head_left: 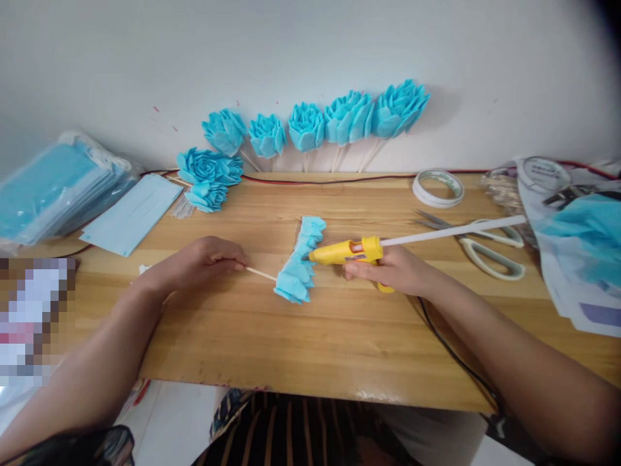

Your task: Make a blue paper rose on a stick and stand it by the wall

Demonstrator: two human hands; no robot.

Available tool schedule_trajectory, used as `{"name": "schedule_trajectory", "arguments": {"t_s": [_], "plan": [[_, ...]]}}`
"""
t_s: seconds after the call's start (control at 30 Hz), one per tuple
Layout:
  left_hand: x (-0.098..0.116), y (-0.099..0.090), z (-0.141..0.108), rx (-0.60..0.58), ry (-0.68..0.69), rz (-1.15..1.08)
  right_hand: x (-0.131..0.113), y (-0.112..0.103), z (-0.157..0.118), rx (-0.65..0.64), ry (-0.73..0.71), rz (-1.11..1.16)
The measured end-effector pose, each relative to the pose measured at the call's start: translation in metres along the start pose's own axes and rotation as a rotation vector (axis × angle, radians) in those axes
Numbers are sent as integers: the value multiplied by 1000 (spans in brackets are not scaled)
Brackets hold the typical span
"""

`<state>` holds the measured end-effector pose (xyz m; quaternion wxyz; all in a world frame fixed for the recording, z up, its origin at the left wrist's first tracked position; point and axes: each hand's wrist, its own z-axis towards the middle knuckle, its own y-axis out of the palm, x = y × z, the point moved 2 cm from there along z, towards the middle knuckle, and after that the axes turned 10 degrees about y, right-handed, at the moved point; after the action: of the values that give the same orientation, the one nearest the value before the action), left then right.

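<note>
My left hand (219, 257) pinches one end of a thin wooden stick (261, 273). The stick's other end meets the lower part of a pleated blue strip (297, 268), which lies on the wooden table. In my right hand (388, 266) is a yellow glue gun (356, 251), its nozzle pointing left at the middle of the strip; whether it touches cannot be told. A long white glue stick (451, 230) juts from the gun's back.
Several blue flowers on sticks (305, 127) lean against the wall, others (206, 175) lie at the back left. Blue sheets (130, 213), a tape roll (438, 188), scissors (490, 255) and a plastic bag (553, 259) rest on the table (272, 343). A black cord (451, 349) runs under my right arm.
</note>
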<state>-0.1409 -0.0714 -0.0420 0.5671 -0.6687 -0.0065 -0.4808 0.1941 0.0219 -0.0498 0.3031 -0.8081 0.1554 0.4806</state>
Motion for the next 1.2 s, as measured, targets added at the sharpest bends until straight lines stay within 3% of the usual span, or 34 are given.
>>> {"name": "schedule_trajectory", "arguments": {"t_s": [0.2,0.63,1.2], "plan": [[-1,0,0,-10,-13,11,7,-6,6,-24,-84,63],[-2,1,0,-13,-55,-6,12,-7,9,10,-37,96],[3,2,5,15,-101,-33,-8,1,3,79,-71,-23]]}}
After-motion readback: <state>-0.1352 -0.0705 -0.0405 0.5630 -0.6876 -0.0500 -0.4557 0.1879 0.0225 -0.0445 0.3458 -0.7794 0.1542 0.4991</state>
